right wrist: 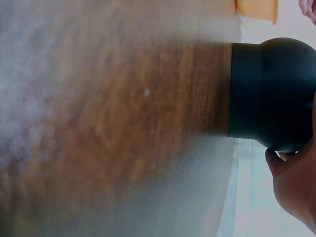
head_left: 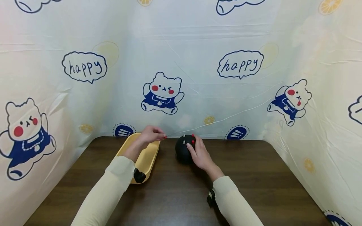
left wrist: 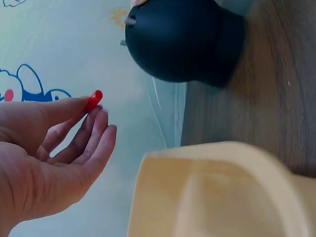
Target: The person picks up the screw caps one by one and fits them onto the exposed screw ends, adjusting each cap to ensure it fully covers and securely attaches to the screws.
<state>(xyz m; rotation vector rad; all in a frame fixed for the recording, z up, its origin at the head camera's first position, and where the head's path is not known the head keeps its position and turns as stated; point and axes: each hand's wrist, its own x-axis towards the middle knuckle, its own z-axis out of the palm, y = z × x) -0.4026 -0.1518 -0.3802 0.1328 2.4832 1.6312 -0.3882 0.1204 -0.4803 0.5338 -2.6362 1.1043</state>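
Between thumb and fingertips, my left hand (head_left: 150, 135) pinches a small red cap (left wrist: 94, 101), a short tube with a hollow end. It hovers over the far end of the yellow tray (head_left: 154, 154), left of a black ball-shaped stand (head_left: 183, 154). That stand has a round top on a narrower cylindrical base (right wrist: 245, 91) and sits on the table. Small metal screws (left wrist: 130, 21) stick out of its top, and red caps (head_left: 193, 141) show near my fingers. My right hand (head_left: 202, 155) grips the ball from its right side, thumb toward me.
The brown wooden table (head_left: 175, 201) ends at the back against a hanging printed cloth (head_left: 198, 94). More of this cloth hangs at both sides. The tray's raised rim (left wrist: 222, 148) lies under the left forearm.
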